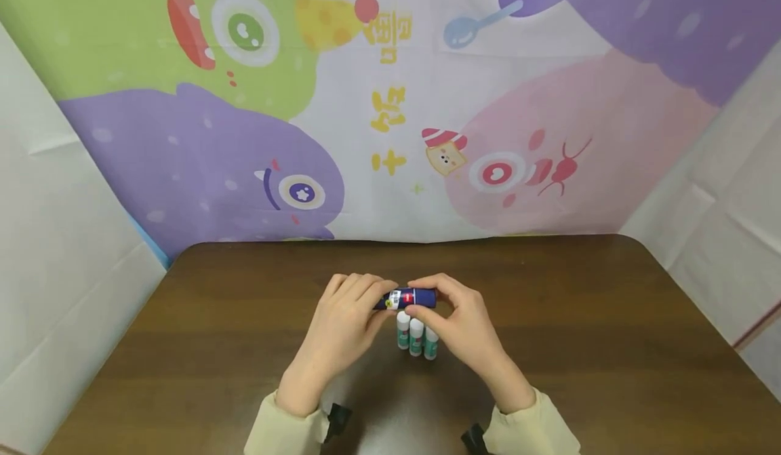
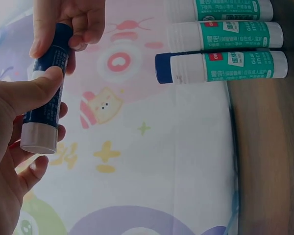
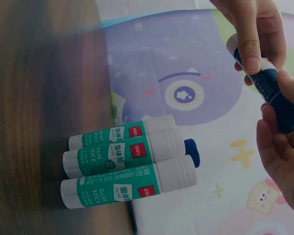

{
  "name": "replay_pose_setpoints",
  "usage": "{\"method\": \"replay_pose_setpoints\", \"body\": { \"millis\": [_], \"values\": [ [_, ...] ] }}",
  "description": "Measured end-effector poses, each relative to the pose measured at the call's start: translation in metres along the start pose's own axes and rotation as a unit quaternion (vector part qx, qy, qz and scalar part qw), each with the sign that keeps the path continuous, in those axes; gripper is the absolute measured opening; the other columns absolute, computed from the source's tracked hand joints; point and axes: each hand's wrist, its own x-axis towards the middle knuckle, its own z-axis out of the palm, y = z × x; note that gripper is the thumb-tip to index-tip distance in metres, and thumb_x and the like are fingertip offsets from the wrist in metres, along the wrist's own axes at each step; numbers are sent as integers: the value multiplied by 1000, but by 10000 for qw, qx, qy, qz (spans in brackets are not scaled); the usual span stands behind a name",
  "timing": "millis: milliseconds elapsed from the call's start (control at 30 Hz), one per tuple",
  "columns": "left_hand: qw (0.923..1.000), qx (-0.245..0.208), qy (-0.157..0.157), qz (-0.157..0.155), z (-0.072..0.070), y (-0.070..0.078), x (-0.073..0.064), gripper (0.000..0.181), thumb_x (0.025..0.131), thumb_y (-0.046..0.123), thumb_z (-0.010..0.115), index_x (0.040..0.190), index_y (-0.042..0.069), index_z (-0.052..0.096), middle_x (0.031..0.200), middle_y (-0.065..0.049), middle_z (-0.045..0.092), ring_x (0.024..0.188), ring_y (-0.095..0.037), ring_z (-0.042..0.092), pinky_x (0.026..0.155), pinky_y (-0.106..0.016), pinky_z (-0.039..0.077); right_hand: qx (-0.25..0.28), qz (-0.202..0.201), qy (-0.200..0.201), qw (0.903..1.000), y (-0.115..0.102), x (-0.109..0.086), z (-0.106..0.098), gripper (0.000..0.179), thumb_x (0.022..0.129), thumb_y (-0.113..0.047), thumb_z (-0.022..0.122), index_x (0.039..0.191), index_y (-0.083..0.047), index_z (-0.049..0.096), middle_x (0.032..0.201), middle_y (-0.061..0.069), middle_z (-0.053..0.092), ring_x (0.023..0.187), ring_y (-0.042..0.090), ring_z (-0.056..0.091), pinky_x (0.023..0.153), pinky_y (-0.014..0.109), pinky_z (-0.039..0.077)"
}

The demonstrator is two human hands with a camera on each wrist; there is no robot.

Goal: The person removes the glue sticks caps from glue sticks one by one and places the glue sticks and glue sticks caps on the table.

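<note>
A dark blue glue stick (image 1: 421, 298) lies nearly level between my two hands, above the table. My left hand (image 1: 348, 316) grips its body near the white base (image 2: 39, 137), thumb pressed along the label. My right hand (image 1: 466, 323) pinches the blue cap end between thumb and fingers. Just below stand three green-labelled glue sticks (image 1: 416, 338) with white caps, upright and close together. Behind them a blue cap (image 3: 192, 152) peeks out in both wrist views; whatever is under it is hidden.
The brown wooden table (image 1: 213, 346) has rounded far corners. A cartoon-printed cloth (image 1: 378, 204) hangs along its far edge. White sheets (image 1: 61, 238) enclose the left and right sides.
</note>
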Motion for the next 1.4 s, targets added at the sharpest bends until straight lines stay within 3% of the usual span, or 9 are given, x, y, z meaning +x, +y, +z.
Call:
{"method": "replay_pose_setpoints", "body": {
  "millis": [433,733,967,1400],
  "values": [
    [9998,-154,-88,20,-1,1,-2,28,79,25,69,103,12,62,94,4,62,84,-13,56,77,-29,36,-113,11,-56,9999,2,-2,-2,28,75,-23,72,102,-17,66,94,-7,67,77,6,61,70,25,51],
    [9997,-214,-94,49,-3,-1,0,28,78,28,69,101,12,63,94,5,62,85,-13,57,78,-29,36,-244,-72,-128,9996,-1,-1,-3,26,76,-22,72,100,-17,64,90,-5,68,72,6,61,62,23,50],
    [9997,-209,-134,52,-5,-3,-1,28,77,25,71,101,13,63,94,5,62,85,-13,57,79,-29,37,-258,76,-345,9990,-4,-1,-4,25,78,-24,70,101,-16,63,91,-2,68,73,7,61,63,23,50],
    [9995,-278,-129,36,-6,-3,-2,27,76,23,72,99,13,62,94,5,63,86,-13,57,79,-29,37,-281,172,-364,9988,-6,-1,-4,26,77,-23,71,100,-14,63,90,-1,68,75,9,62,65,25,51]
  ]
}}
